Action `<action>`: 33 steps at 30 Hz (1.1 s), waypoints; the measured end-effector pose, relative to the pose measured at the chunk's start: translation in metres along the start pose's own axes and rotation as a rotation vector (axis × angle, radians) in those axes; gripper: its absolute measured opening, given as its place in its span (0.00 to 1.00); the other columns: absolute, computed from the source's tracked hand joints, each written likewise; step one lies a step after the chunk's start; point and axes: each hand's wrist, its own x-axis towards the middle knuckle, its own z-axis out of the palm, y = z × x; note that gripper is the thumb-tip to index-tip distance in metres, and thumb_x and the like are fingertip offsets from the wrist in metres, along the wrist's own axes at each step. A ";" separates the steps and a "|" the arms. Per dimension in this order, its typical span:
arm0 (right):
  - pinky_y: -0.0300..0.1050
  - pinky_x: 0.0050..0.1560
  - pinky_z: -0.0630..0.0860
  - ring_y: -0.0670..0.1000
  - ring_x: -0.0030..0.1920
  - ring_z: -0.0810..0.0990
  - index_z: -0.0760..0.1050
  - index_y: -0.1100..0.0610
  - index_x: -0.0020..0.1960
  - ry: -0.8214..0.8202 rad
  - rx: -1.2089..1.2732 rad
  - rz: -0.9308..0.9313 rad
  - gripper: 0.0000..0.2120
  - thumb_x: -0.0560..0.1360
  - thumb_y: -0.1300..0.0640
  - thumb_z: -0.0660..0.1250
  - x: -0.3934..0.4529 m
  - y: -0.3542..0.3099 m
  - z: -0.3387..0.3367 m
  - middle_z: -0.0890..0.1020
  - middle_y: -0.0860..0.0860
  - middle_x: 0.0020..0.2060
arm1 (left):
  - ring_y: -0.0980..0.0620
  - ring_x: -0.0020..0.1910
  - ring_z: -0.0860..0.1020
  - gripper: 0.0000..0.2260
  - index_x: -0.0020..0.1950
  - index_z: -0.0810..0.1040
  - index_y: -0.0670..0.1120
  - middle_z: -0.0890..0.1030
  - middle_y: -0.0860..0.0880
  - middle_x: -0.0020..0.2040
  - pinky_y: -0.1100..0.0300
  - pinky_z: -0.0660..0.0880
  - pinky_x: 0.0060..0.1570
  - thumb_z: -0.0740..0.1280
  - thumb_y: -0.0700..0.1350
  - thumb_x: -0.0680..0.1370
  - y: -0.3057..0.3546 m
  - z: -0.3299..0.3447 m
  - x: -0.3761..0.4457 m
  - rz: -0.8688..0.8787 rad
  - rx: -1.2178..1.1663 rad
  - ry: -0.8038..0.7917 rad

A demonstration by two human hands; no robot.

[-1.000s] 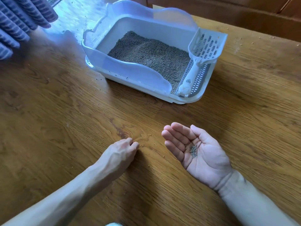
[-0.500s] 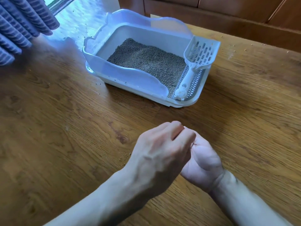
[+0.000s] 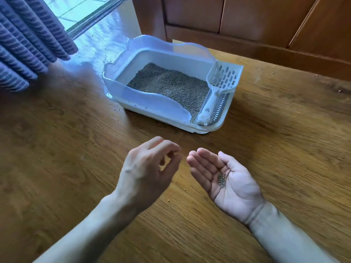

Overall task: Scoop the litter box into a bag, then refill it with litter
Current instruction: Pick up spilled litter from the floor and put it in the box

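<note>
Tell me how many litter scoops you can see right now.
1: the white slotted scoop lies along the right end of the litter box, handle toward the person. None other shows.

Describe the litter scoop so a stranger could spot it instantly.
Find the white litter box on the wooden floor. At its right end the scoop lies over a slotted grate, handle toward the viewer. It alone is perforated with a wide slotted head.
</note>
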 end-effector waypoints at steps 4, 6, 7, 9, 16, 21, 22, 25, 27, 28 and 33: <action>0.52 0.48 0.82 0.60 0.49 0.85 0.83 0.68 0.45 0.027 0.005 -0.018 0.26 0.81 0.52 0.52 -0.002 -0.003 -0.006 0.84 0.64 0.50 | 0.58 0.35 0.76 0.06 0.52 0.84 0.45 0.80 0.55 0.42 0.66 0.75 0.37 0.70 0.45 0.77 -0.028 0.001 -0.021 -0.066 0.014 0.113; 0.52 0.49 0.82 0.60 0.49 0.85 0.83 0.68 0.46 0.061 -0.017 -0.019 0.26 0.81 0.52 0.52 -0.001 -0.005 -0.008 0.84 0.64 0.50 | 0.58 0.37 0.77 0.08 0.55 0.83 0.45 0.80 0.55 0.43 0.67 0.74 0.39 0.69 0.45 0.77 -0.038 0.003 -0.032 -0.082 0.042 0.127; 0.52 0.48 0.82 0.60 0.50 0.85 0.83 0.67 0.45 0.071 -0.017 -0.026 0.26 0.81 0.52 0.52 -0.001 -0.007 -0.008 0.84 0.64 0.50 | 0.58 0.39 0.77 0.09 0.56 0.83 0.46 0.81 0.54 0.45 0.66 0.75 0.40 0.69 0.46 0.77 -0.045 0.004 -0.036 -0.096 0.063 0.102; 0.52 0.47 0.83 0.59 0.50 0.85 0.83 0.67 0.45 0.078 -0.011 -0.032 0.25 0.81 0.52 0.53 0.001 -0.010 -0.013 0.84 0.64 0.50 | 0.55 0.46 0.79 0.11 0.59 0.82 0.47 0.82 0.53 0.51 0.61 0.78 0.45 0.70 0.47 0.78 -0.064 0.010 -0.047 -0.126 0.155 0.007; 0.52 0.47 0.83 0.59 0.56 0.82 0.83 0.67 0.50 0.059 0.021 -0.009 0.24 0.80 0.53 0.53 0.009 -0.013 -0.030 0.82 0.63 0.55 | 0.43 0.81 0.53 0.48 0.82 0.51 0.46 0.54 0.44 0.82 0.43 0.57 0.75 0.57 0.76 0.73 -0.129 0.028 -0.115 -0.182 0.534 -0.421; 0.55 0.64 0.74 0.60 0.68 0.73 0.75 0.68 0.63 0.028 0.004 0.054 0.26 0.83 0.52 0.48 0.014 -0.005 -0.042 0.76 0.64 0.64 | 0.40 0.81 0.50 0.54 0.82 0.53 0.42 0.50 0.42 0.83 0.35 0.54 0.73 0.57 0.79 0.70 -0.147 0.030 -0.134 -0.026 0.587 -0.515; 0.55 0.62 0.75 0.60 0.66 0.75 0.76 0.69 0.62 0.042 0.017 0.095 0.25 0.82 0.52 0.49 0.016 -0.002 -0.043 0.77 0.65 0.63 | 0.40 0.81 0.50 0.52 0.82 0.53 0.42 0.50 0.42 0.83 0.35 0.54 0.73 0.56 0.79 0.71 -0.150 0.032 -0.130 -0.016 0.597 -0.529; 0.53 0.76 0.52 0.59 0.76 0.58 0.60 0.68 0.73 -0.021 -0.035 0.010 0.29 0.84 0.50 0.37 0.019 0.005 -0.052 0.63 0.64 0.73 | 0.41 0.81 0.49 0.49 0.82 0.51 0.44 0.49 0.42 0.83 0.36 0.53 0.74 0.52 0.77 0.74 -0.156 0.045 -0.109 0.005 0.618 -0.544; 0.54 0.75 0.54 0.59 0.75 0.59 0.62 0.68 0.73 0.055 -0.165 -0.027 0.29 0.84 0.50 0.39 0.019 0.005 -0.051 0.64 0.64 0.72 | 0.42 0.82 0.48 0.47 0.82 0.51 0.44 0.49 0.43 0.83 0.37 0.50 0.75 0.50 0.77 0.75 -0.159 0.053 -0.093 0.029 0.627 -0.548; 0.55 0.72 0.64 0.60 0.73 0.66 0.69 0.69 0.69 0.025 -0.144 0.011 0.27 0.84 0.51 0.44 0.021 0.006 -0.047 0.69 0.65 0.69 | 0.42 0.82 0.48 0.46 0.82 0.51 0.45 0.49 0.43 0.83 0.37 0.49 0.75 0.49 0.76 0.75 -0.160 0.057 -0.086 0.035 0.632 -0.552; 0.51 0.45 0.83 0.59 0.54 0.83 0.83 0.66 0.49 0.074 -0.029 0.012 0.24 0.80 0.52 0.53 0.014 0.004 -0.036 0.82 0.63 0.54 | 0.44 0.82 0.46 0.43 0.83 0.49 0.46 0.49 0.45 0.83 0.38 0.48 0.76 0.46 0.74 0.77 -0.162 0.070 -0.059 0.026 0.643 -0.560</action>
